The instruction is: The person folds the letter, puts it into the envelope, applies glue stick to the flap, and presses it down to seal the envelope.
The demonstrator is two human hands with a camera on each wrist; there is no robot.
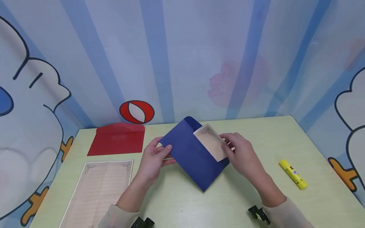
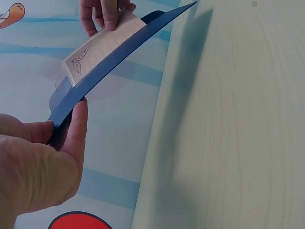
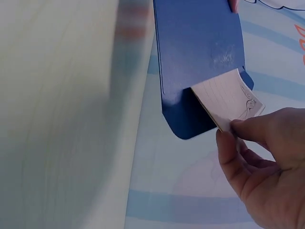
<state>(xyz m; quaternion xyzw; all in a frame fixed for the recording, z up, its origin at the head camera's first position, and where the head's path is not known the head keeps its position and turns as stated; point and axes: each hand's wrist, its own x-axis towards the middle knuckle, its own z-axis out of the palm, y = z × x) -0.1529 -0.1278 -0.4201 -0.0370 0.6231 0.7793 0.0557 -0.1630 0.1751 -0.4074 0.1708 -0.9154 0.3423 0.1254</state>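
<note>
My left hand [image 1: 154,158] pinches one end of a dark blue envelope [image 1: 194,155], thumb on the near face and fingers behind, holding it tilted above the table. At its opposite end the flap is open. A folded sheet of cream letter paper [image 1: 210,142], lined and with scrollwork corners, sticks partly out of that opening; its lower part is hidden inside. My right hand [image 1: 240,155] pinches the outer edge of the paper between thumb and fingers. In the right wrist view, the thumb and index finger grip the corner of the folded paper [image 3: 226,98].
A red envelope [image 1: 117,141] lies at the back left of the pale table [image 1: 216,205]. In front of it is a flat lined sheet with a decorated border [image 1: 102,190]. A yellow glue stick [image 1: 293,174] lies to the right. A cartoon-printed backdrop [image 1: 194,63] rises behind the table.
</note>
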